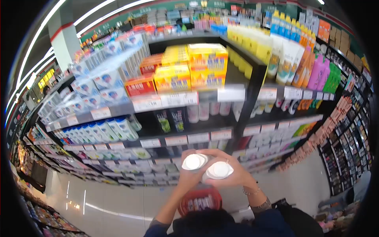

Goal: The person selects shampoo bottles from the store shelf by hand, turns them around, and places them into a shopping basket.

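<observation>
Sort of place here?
Looks like a shop, probably a supermarket or drugstore. Dark shelving carries rows of matching packaged goods, such as yellow boxes and purple bottles; white price labels run along the shelf edges.

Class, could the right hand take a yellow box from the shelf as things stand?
Probably not: the right hand holds a white-capped container, though nothing visible blocks the front of the yellow boxes.

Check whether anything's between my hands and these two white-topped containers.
Nothing visible: the left hand and right hand are directly on the white-topped containers. The shelves stand beyond them, not in between.
</observation>
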{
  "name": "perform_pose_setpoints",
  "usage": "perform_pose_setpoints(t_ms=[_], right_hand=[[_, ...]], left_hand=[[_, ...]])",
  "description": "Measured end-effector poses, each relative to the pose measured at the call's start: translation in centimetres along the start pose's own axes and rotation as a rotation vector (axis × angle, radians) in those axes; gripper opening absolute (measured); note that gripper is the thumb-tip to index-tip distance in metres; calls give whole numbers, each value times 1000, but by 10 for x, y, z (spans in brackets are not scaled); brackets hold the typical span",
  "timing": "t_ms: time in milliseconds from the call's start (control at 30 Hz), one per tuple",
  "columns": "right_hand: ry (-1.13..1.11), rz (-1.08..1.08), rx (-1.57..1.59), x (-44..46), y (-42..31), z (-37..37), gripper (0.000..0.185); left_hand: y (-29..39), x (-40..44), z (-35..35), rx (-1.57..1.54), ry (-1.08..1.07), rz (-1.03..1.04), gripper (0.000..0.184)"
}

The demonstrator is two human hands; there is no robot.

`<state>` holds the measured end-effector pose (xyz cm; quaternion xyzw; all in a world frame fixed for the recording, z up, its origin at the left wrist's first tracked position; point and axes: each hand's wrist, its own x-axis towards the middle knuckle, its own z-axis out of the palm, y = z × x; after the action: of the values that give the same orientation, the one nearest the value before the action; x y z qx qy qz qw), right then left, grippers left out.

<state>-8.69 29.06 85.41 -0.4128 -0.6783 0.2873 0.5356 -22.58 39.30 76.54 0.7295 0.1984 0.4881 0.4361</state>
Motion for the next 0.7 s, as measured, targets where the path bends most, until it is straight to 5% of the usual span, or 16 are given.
perform_pose_setpoints(t_ms=[100, 133, 200, 267, 433, 700], right_hand=[[91, 302, 290, -36, 14, 22, 49], [195, 373, 320, -49, 23, 32, 44], [416, 582, 811, -68, 52, 58, 35], [548, 734, 871, -89, 70, 77, 27], [586, 953, 1112, -78, 51, 95, 40], [377, 1051, 855, -98, 52, 119, 44]], left_hand=[[-13, -76, -17, -230, -120, -275, 58], [-3, -89, -18, -424, -88, -363, 57], [-17, -132, -28, -320, -92, -443, 56], [12, -144, -34, -456, -50, -735, 55], [20, -162, -44, -521, 28, -989, 50], [35, -170, -66, -614, -56, -1191, 58]])
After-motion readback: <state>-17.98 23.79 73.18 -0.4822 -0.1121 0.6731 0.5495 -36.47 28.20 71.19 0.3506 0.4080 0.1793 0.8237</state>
